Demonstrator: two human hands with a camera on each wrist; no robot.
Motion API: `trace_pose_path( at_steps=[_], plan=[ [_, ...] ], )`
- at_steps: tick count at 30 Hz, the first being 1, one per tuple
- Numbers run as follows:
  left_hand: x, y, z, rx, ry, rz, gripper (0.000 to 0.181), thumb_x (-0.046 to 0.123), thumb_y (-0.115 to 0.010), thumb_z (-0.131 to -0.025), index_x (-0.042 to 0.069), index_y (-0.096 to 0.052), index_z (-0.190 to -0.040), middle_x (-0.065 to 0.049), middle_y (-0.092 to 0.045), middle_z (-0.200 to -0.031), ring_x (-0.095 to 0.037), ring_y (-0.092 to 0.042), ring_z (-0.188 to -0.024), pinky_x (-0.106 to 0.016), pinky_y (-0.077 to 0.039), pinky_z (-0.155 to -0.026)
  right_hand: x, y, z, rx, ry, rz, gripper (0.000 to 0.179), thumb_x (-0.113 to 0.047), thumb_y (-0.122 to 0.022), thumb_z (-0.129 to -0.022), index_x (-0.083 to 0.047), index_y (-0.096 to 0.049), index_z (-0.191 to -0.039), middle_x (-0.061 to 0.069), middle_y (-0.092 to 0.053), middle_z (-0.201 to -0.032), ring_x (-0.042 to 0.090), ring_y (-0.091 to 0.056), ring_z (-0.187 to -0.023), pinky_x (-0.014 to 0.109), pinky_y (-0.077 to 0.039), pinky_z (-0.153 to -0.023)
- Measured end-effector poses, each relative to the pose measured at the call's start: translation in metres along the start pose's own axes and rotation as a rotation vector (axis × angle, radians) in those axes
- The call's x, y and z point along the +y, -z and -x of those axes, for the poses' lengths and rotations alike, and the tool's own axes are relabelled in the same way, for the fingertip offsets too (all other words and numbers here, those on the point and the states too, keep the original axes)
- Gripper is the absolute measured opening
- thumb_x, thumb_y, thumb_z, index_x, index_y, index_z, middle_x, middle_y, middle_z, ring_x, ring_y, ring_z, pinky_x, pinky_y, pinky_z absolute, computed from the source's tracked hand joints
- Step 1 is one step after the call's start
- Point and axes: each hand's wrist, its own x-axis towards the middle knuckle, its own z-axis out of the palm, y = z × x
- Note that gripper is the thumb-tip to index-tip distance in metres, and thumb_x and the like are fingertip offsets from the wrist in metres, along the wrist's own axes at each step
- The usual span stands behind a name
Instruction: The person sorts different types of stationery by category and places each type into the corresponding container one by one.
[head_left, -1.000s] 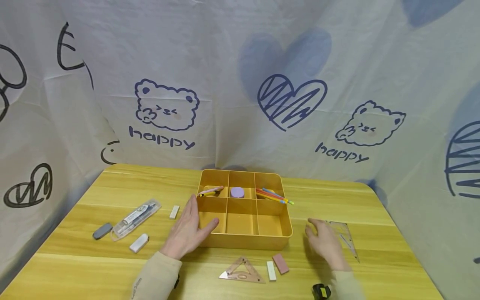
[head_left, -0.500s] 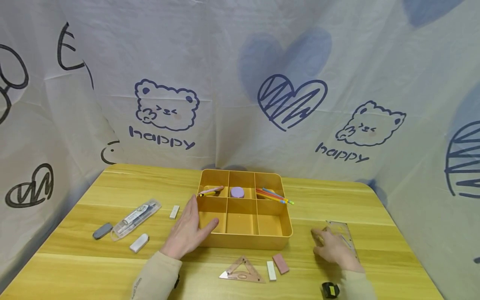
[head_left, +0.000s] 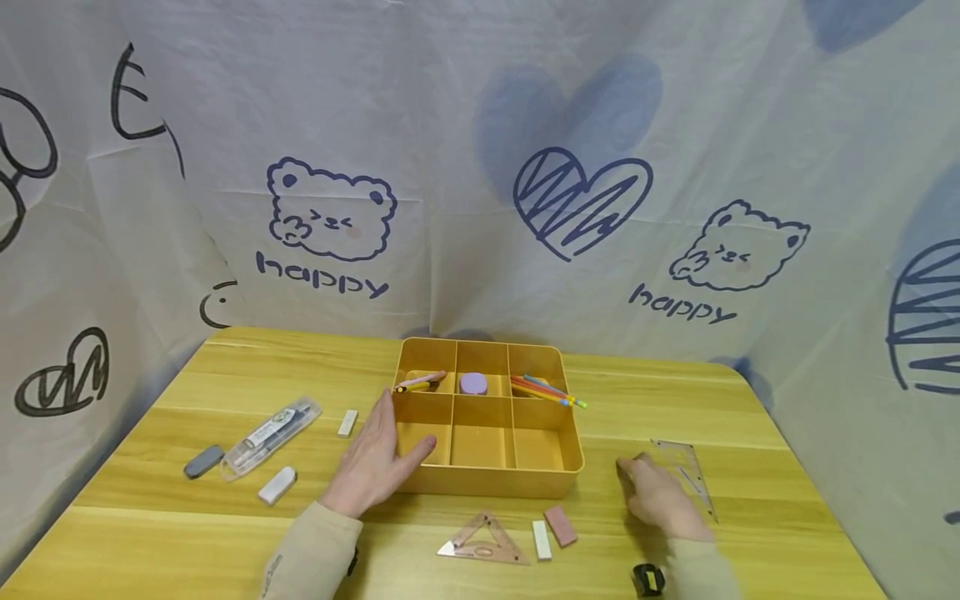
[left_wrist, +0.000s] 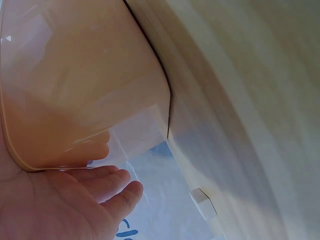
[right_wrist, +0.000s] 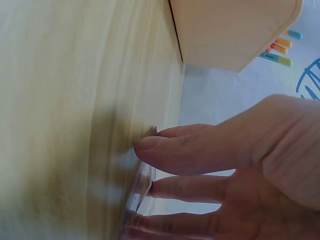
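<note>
On the wooden table (head_left: pixel 750 417), the set square (head_left: pixel 698 477) lies at two o'clock from the right hand (head_left: pixel 662 495), grip unclear; that hand has slid slightly toward nine. The left hand (head_left: pixel 371 471), fingers extended, touches the tray (head_left: pixel 491 482).

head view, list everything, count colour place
backdrop: 1, white with blue and black print, rear
table: 1, yellow, under tray
tray: 1, yellow, middle of table
pens: 2 or more, pink and yellow, tray's back left
purple item: 1, purple, tray's back middle
coloured pens: several, mixed, tray's back right
clear case: 1, transparent, left
grey block: 1, grey, far left
white blocks: 3, white, two left, one in front
pink block: 1, pink, front
pink set square: 1, transparent pink, front
clear set square: 1, transparent, right
wrist devices: 2, black, at wrists
left hand: 1, beige-sleeved, tray's left side
right hand: 1, beige-sleeved, by clear set square
</note>
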Motion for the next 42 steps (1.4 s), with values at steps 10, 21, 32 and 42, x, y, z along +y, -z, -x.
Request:
trace_pose_path(
  at_steps=[10,21,32,42],
  plan=[
    [0.0,0.001,0.0,0.005,0.008,0.006,0.103,0.055,-0.053,-0.099,-0.008,0.002,-0.158,-0.028,-0.004,-0.167,-0.044,-0.016,-0.155,-0.055,-0.018,-0.127,-0.009,0.001,0.001,0.052,-0.001,-0.021,0.043,0.015,-0.059,-0.081,0.011,-0.065,-0.123,0.034,-0.064,-0.123,0.05,-0.061,-0.116,0.06,-0.051,-0.1],
    [-0.001,0.002,0.0,0.004,0.007,0.014,0.103,0.056,-0.053,-0.099,-0.007,0.002,-0.158,-0.029,-0.007,-0.167,-0.045,-0.019,-0.153,-0.056,-0.02,-0.127,-0.009,-0.005,0.001,0.099,-0.009,-0.075,0.016,0.008,-0.069,-0.07,-0.003,-0.066,-0.081,-0.001,-0.039,-0.061,0.014,-0.037,-0.056,0.025,-0.028,-0.052],
    [-0.001,0.001,0.001,0.001,0.013,0.019,0.103,0.056,-0.053,-0.099,-0.006,0.004,-0.158,-0.028,-0.008,-0.166,-0.046,-0.02,-0.153,-0.057,-0.021,-0.126,-0.007,-0.002,0.002,0.101,-0.065,-0.069,0.007,0.002,-0.063,-0.081,0.0,-0.058,-0.087,0.008,-0.057,-0.076,0.02,-0.051,-0.068,0.033,-0.045,-0.058],
    [0.0,0.001,0.001,0.004,0.011,0.033,0.103,0.055,-0.054,-0.099,-0.007,0.001,-0.158,-0.029,-0.01,-0.166,-0.046,-0.022,-0.152,-0.056,-0.021,-0.126,0.0,0.007,0.002,0.112,-0.123,-0.138,0.029,0.008,-0.052,-0.087,0.019,-0.057,-0.113,0.025,-0.065,-0.093,0.023,-0.055,-0.072,0.033,-0.048,-0.059]
  ],
)
